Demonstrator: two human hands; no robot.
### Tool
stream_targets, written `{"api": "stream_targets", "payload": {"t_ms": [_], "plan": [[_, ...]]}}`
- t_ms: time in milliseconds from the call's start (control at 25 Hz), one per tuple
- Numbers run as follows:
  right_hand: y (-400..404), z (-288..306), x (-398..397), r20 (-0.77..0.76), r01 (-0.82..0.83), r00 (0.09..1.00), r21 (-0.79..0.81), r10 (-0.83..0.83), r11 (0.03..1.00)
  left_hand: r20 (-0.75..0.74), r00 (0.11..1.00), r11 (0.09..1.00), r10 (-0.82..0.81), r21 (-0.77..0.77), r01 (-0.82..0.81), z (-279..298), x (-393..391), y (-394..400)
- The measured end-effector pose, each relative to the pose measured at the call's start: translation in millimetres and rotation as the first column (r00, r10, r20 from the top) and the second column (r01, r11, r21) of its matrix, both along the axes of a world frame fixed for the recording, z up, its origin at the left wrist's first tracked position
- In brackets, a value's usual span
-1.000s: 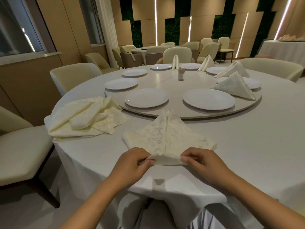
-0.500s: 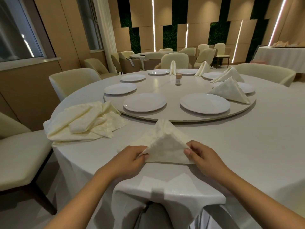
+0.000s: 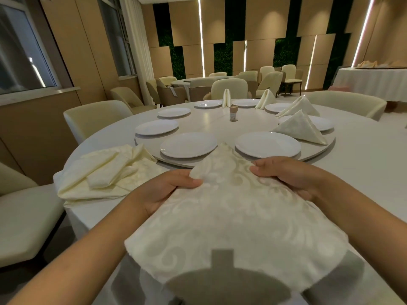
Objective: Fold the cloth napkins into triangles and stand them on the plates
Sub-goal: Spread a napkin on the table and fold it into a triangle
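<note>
Round white-clothed table [image 3: 363, 164], pale lazy Susan [image 3: 209, 126] ringed with glossy white plates [image 3: 267, 144], damask-patterned cream napkin [image 3: 231, 216] lifted near centre, point far, left hand [image 3: 163, 190] and right hand [image 3: 293, 175] gripping its edges, crumpled napkin pile [image 3: 103, 172] left, folded triangle [image 3: 300, 128] far right.

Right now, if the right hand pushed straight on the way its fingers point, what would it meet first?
Its right hand fingers point left across the held napkin, so probably the left hand gripping the opposite edge; depth is uncertain.

Left hand [image 3: 167, 188] and right hand [image 3: 288, 175] raised, fingers curled, gripping.
</note>
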State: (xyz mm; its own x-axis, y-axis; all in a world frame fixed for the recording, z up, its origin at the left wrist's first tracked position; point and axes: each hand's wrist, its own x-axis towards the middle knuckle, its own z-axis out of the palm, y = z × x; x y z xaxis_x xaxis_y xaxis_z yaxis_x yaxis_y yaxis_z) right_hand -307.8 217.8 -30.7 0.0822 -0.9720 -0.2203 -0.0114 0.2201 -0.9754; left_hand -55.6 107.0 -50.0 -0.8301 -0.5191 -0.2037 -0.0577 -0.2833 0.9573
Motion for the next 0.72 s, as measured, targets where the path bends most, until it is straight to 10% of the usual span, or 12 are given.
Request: {"api": "stream_targets", "payload": {"t_ms": [160,280,400,600,720], "plan": [[-42,-29,-8,-0.292,0.063,0.956,0.084,-0.036,0.994,0.262,0.965,1.0,0.008,0.007,-0.01,-31,-16,-26],[-72,-64,-7,-0.818,-0.021,0.564,0.116,0.107,0.993,0.553,0.831,0.985,0.057,-0.168,0.044,-53,-24,-44],[-96,-77,-5,-0.942,-0.068,0.311,0.108,0.124,0.992,0.679,0.719,0.938,0.15,-0.327,0.112,-53,-38,-59],[-107,-92,-1,-0.988,0.047,0.137,-0.062,-0.068,0.997,0.671,0.456,0.512,0.585,-0.741,0.435,-53,-59,-53],[-108,-105,0,-0.951,-0.079,0.091,-0.304,-0.297,0.949,0.476,0.531,0.228,0.701,-0.855,0.466,-78,-70,-35]]}}
